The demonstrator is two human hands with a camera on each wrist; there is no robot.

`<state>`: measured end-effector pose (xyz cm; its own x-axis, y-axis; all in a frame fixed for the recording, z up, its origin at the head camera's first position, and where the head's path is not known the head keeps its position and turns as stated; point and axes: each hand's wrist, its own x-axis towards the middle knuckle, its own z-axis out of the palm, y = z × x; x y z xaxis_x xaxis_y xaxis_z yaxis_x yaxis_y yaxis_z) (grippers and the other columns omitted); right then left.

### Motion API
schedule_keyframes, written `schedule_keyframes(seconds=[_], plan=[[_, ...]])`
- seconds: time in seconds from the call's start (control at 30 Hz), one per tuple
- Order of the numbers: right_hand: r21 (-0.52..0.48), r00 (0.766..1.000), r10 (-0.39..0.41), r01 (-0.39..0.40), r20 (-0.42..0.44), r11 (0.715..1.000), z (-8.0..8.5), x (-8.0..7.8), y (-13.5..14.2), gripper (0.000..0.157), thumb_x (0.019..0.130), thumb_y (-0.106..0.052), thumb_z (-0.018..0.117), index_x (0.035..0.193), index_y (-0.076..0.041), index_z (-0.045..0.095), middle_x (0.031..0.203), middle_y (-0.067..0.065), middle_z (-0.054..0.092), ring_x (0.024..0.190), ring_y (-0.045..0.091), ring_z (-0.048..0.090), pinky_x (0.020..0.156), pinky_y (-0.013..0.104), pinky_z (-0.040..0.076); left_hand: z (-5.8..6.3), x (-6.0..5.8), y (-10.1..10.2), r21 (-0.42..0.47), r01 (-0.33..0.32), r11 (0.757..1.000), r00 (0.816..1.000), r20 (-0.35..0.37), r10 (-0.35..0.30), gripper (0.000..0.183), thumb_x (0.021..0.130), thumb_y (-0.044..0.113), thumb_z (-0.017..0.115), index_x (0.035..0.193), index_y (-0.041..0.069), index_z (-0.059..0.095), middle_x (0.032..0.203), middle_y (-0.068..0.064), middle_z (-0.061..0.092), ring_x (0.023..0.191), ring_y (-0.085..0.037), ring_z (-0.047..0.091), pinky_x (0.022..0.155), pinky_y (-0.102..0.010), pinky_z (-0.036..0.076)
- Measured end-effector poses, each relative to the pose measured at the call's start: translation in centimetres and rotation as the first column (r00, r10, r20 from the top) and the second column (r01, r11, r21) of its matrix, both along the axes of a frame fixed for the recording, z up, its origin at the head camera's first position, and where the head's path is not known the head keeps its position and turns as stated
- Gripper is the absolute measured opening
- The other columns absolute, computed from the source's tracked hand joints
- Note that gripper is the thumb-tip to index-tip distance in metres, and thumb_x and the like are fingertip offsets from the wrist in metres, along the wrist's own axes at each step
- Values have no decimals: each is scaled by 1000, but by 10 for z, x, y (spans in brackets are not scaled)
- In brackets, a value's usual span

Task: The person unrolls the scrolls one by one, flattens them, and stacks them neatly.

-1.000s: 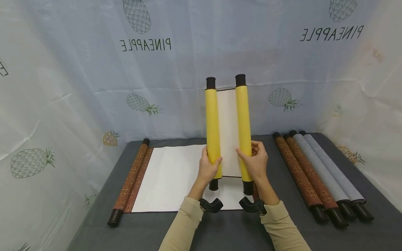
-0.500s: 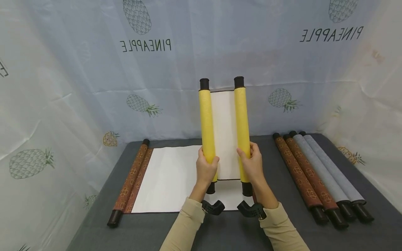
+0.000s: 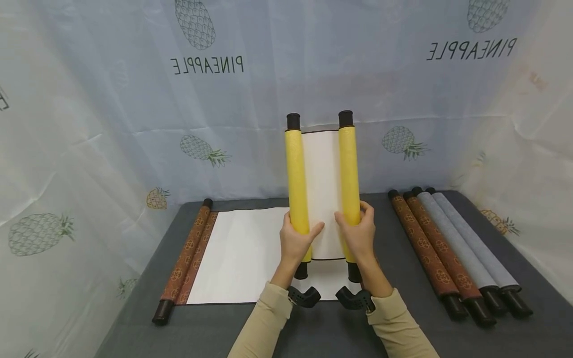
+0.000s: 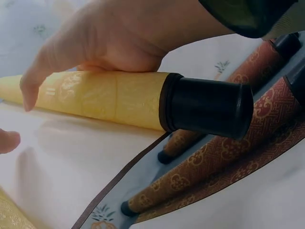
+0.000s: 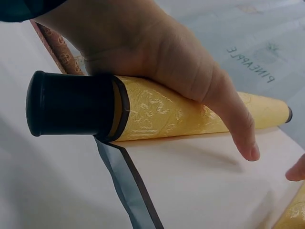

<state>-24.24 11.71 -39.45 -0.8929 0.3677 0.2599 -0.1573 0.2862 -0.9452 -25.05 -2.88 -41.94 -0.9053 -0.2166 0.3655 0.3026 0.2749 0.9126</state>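
Note:
A yellow scroll (image 3: 322, 189) with black end knobs is held up above the table, partly unrolled, a strip of white paper showing between its two rolls. My left hand (image 3: 296, 241) grips the left roll (image 4: 114, 98) near its lower end, thumb lying over the front. Round the right roll (image 5: 167, 112) curls my right hand (image 3: 359, 232), its thumb reaching onto the white paper. Behind and below lies an opened brown scroll (image 3: 241, 253), its white sheet spread flat and its patterned left roll (image 3: 185, 261) at the left. Its right roll is mostly hidden behind my right forearm.
On the right side of the dark grey table (image 3: 215, 328) lie two brown patterned scrolls (image 3: 425, 248) and two grey scrolls (image 3: 470, 238), side by side. A pineapple-printed curtain (image 3: 268, 74) hangs behind the table and along both sides.
The two yellow rolls have moved farther apart, baring more white paper. The scroll has also come slightly lower. Both hands keep their hold; the scrolls on the table have not moved.

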Motion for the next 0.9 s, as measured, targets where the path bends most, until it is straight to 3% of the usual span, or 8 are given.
schedule_keyframes(seconds=[0.17,0.47,0.73,0.9], plan=[[29,1000,-1,2,-23,1000,-3,-2,4,76,75,-19,81,135,1,38,114,27,63,88,33,59,68,26,44,-1,0,-1,-3,12,1000,1000,-2,-12,70,67,27,87,120,-3,53,90,-16,63,69,-11,51,60,-22,45],[71,1000,-14,15,-13,997,-1,-4,10,72,72,-17,84,128,2,42,108,26,64,87,33,60,65,22,45,0,-2,-5,-4,18,1000,999,-42,-18,63,68,23,85,116,-4,55,86,-18,62,69,-11,51,62,-23,45],[77,999,-18,15,43,997,1,-4,15,63,78,-22,79,123,4,44,98,22,60,73,20,53,61,23,44,1,-4,-11,13,73,997,997,29,-73,66,74,19,78,127,-1,45,94,-21,62,74,-17,55,64,-26,48],[67,998,7,-10,57,998,1,-5,17,55,82,-19,75,121,4,44,95,22,58,68,15,51,59,24,44,3,-5,-17,0,101,995,992,69,-101,59,77,17,74,126,0,45,94,-22,62,73,-18,55,62,-26,47]])
